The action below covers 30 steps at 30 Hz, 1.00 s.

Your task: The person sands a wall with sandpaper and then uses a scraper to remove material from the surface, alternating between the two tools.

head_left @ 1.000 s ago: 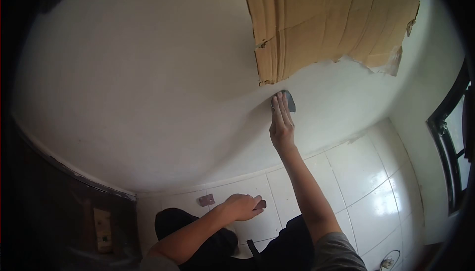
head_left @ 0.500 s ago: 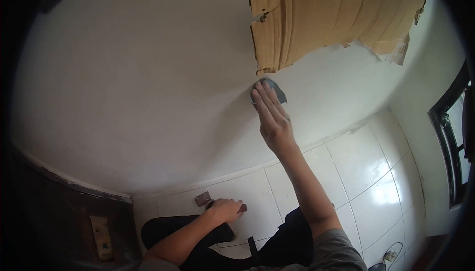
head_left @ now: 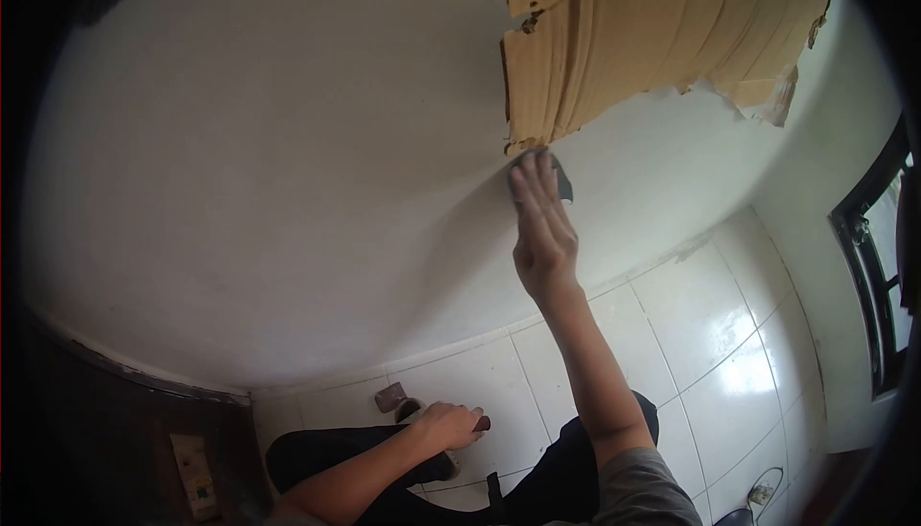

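Observation:
My right hand (head_left: 545, 228) reaches up to the white wall, its fingers pressed together over a dark grey sheet that looks like sandpaper (head_left: 563, 183). The sheet lies against the wall just under the torn lower corner of a cardboard piece (head_left: 652, 36). Low down, beside my bent leg, my left hand (head_left: 451, 426) is closed around a reddish-brown piece (head_left: 483, 423), and only its end shows. A flat brown piece (head_left: 390, 397) lies on the floor tiles near that hand, next to a dark round thing (head_left: 408, 409) partly covered.
The white wall (head_left: 269, 180) fills most of the view and meets white floor tiles (head_left: 672, 334). A dark-framed window (head_left: 868, 267) stands at the right. Dark wood with a pale fitting (head_left: 195, 473) is at lower left. A looped cord (head_left: 763, 492) lies at lower right.
My right hand and the sheet have moved slightly right and closer to the cardboard's lower edge. The view has shifted a little. My left hand keeps its hold.

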Each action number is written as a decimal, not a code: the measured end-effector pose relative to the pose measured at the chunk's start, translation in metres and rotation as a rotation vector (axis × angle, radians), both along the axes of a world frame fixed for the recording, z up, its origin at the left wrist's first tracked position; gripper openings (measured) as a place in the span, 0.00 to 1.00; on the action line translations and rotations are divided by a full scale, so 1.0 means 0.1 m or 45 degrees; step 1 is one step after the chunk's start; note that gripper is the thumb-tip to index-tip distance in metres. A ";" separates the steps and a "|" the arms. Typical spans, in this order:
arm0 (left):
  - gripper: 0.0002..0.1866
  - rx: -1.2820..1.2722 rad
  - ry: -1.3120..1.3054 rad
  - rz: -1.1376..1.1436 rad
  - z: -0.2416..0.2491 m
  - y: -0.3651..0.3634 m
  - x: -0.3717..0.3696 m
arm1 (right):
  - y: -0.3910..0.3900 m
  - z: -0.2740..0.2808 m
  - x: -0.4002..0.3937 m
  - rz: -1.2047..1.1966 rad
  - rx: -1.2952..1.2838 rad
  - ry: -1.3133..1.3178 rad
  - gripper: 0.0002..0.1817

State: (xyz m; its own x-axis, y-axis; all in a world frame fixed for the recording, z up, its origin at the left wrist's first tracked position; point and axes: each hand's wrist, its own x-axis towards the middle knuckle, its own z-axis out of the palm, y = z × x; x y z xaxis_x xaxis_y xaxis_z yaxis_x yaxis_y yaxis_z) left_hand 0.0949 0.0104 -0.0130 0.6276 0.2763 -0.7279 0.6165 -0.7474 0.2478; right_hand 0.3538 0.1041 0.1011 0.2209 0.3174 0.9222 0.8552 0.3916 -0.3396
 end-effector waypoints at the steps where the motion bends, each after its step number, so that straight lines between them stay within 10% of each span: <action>1: 0.19 -0.007 -0.009 -0.008 -0.04 0.00 -0.01 | -0.01 0.01 0.02 -0.030 0.001 -0.024 0.26; 30: 0.23 0.014 0.089 -0.011 -0.28 -0.03 -0.22 | -0.08 -0.01 -0.03 -0.348 -0.130 -0.097 0.25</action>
